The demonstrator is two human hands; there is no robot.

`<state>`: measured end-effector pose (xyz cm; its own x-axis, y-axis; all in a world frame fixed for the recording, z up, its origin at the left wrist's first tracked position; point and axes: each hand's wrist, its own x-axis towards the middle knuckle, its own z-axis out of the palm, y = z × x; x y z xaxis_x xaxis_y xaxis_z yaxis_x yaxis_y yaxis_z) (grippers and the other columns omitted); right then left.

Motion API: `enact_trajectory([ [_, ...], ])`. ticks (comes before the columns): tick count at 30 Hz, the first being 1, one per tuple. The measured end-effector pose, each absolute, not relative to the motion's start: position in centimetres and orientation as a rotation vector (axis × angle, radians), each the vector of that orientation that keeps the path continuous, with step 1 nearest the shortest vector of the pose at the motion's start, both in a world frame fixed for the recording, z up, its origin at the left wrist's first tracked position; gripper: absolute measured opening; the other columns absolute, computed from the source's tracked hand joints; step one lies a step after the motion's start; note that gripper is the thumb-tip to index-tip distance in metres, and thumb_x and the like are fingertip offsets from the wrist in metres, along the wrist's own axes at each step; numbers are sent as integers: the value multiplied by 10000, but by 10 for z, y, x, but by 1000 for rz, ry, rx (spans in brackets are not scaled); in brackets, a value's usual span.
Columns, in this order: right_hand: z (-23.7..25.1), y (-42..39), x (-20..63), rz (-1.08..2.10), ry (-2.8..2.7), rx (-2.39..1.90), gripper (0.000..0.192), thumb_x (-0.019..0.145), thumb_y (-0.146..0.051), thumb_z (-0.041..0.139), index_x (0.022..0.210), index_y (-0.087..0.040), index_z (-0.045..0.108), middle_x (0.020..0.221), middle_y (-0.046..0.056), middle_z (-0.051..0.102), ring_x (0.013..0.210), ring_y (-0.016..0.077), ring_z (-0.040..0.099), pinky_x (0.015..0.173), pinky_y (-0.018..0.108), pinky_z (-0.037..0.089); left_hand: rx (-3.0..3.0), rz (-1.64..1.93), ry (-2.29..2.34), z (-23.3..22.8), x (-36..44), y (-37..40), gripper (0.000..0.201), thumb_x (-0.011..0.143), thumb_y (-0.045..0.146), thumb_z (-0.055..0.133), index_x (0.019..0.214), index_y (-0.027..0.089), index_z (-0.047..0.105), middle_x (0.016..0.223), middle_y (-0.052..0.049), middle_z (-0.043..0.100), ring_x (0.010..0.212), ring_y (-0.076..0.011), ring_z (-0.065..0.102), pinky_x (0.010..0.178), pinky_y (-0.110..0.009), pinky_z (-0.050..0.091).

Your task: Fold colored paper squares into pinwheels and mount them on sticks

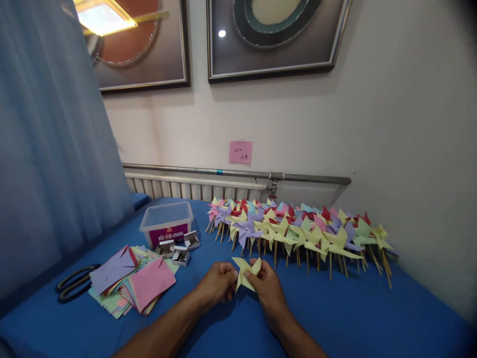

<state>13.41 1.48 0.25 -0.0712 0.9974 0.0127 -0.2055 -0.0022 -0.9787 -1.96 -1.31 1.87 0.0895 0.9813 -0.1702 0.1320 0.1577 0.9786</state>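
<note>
A pale yellow paper pinwheel (244, 274) is between my two hands, low in the middle of the head view, with its blades folded in. My right hand (269, 291) grips it from the right, thumb pressed over the folded centre and fingers behind. At its left edge, my left hand (219, 282) is closed, thumb and fingers pinched together beside a blade. Whatever those fingertips hold is too small or hidden to make out. No stick shows on this pinwheel.
Finished pinwheels (305, 233) on sticks lie in a long pile at the back right. Cut coloured paper (151, 283) is stacked at left, beside black-handled scissors (76, 283). Small open boxes (181, 255) hold metal bits, near a clear plastic tub (166, 222). A blue cloth (208, 330) covers the table.
</note>
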Motion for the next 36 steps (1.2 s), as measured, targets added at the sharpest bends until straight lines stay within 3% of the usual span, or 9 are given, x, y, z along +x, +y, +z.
enact_trajectory([
  [16,1,16,134,1365,-1111,-1018,467,545,-373,868,919,-200,647,758,25,748,708,231,679,628,307,499,1230,945,1304,19,-21,-14,236,661,411,580,736,187,573,568,32,578,386,-83,462,364,-196,282],
  [26,0,17,136,1414,-998,-960,547,521,-395,907,961,-190,654,774,29,760,705,229,691,643,309,517,1285,928,1361,16,-21,-13,124,691,319,521,692,198,549,505,49,528,355,-78,413,361,-205,252],
  [36,-4,18,136,1374,-1025,-989,499,547,-394,899,938,-189,668,738,18,746,662,219,672,611,304,501,1290,918,1384,17,-20,-13,90,699,288,517,698,203,546,482,52,518,363,-89,427,364,-204,250],
])
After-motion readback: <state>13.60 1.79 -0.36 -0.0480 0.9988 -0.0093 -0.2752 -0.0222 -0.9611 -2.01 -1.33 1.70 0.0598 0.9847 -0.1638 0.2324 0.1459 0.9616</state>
